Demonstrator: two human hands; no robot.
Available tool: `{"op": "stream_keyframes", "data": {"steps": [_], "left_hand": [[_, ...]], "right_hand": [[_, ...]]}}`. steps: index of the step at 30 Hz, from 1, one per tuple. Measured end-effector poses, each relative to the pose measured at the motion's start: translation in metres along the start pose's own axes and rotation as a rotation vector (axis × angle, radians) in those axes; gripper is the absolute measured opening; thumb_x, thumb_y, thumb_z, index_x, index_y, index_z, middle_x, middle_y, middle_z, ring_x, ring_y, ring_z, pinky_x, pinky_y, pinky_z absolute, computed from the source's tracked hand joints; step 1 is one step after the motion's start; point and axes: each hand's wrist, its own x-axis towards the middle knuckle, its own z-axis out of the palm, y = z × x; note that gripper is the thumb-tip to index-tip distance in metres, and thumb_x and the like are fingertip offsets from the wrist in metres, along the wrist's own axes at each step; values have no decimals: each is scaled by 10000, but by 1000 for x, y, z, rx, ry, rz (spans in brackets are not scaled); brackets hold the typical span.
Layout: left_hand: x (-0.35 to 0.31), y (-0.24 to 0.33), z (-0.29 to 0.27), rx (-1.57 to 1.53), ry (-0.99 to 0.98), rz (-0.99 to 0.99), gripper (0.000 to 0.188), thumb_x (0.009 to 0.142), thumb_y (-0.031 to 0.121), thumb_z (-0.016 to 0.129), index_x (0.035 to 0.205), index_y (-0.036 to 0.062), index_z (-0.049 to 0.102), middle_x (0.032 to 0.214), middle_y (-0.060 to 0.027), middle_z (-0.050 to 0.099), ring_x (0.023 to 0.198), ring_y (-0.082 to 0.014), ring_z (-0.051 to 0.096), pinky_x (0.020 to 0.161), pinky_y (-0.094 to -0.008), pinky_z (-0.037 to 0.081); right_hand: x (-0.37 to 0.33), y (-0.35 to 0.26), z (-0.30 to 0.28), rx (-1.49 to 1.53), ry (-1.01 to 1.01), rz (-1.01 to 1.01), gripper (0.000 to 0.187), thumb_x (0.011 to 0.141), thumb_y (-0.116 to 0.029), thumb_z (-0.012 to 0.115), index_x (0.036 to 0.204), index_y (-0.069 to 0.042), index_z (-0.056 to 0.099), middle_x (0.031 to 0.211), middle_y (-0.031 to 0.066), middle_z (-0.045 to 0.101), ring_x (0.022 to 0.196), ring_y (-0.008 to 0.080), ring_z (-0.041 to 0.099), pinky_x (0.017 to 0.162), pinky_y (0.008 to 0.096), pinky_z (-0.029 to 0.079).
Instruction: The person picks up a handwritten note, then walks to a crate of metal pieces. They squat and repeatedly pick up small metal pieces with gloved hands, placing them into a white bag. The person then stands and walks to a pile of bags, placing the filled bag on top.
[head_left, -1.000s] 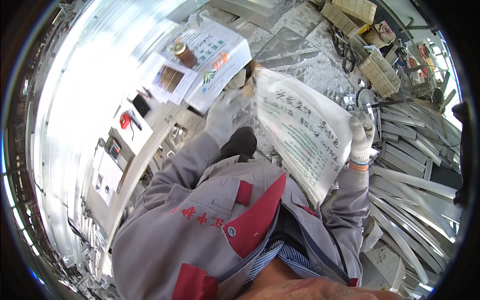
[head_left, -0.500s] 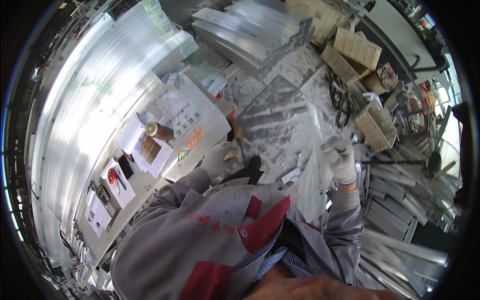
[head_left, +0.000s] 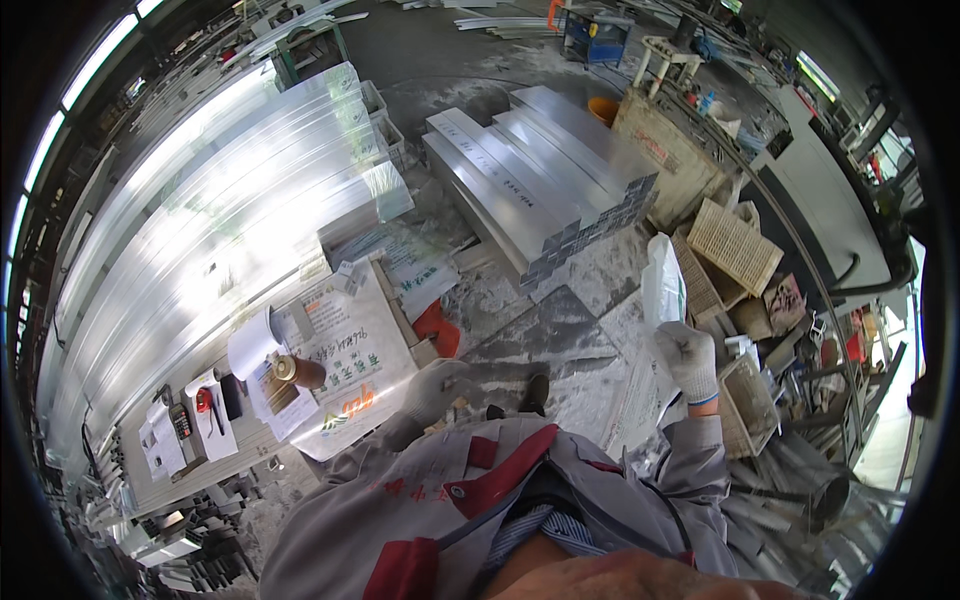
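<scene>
My right hand (head_left: 687,362), in a pale work glove, is closed round a thin white plastic sheet (head_left: 640,395). Part of this sheet stands up above the fist, and the rest hangs below it beside my jacket. On the other side, my left hand (head_left: 437,393), also gloved, is low at the near right corner of the table, beside a printed white sack (head_left: 352,345) lying flat there. Its fingers are blurred, so their pose is unclear. An orange-red piece (head_left: 437,328) shows just beyond that hand.
On the table are a brown-filled jar (head_left: 300,372), papers (head_left: 262,350), a phone (head_left: 232,396), a red tape measure (head_left: 204,399) and a calculator (head_left: 181,420). Stacked metal profiles (head_left: 540,185) lie ahead. Wicker baskets (head_left: 735,250) and a crate (head_left: 748,405) stand at right, near metal offcuts (head_left: 790,500).
The view has tilted up, bringing more of the far floor in. My right hand has lifted the plastic sheet, whose top now rises above the fist. My left hand stays near the table corner.
</scene>
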Motion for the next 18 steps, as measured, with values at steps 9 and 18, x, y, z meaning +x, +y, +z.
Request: {"op": "stream_keyframes", "data": {"steps": [9, 18], "left_hand": [[168, 110, -40, 163, 291, 9, 341, 890, 73, 837, 1210, 2, 744, 1144, -184, 740, 1044, -369, 717, 901, -419, 589], [285, 311, -248, 238, 855, 1040, 782, 921, 521, 858, 1479, 16, 644, 1478, -211, 680, 1384, -333, 645, 1178, -491, 535]], "right_hand": [[173, 152, -63, -89, -36, 30, 157, 977, -146, 775, 1010, 6, 799, 913, 196, 778, 824, 349, 794, 747, 381, 598], [276, 222, -24, -80, -81, 70, 185, 991, -198, 769, 1038, -25, 811, 845, 161, 773, 751, 284, 786, 713, 366, 595]]}}
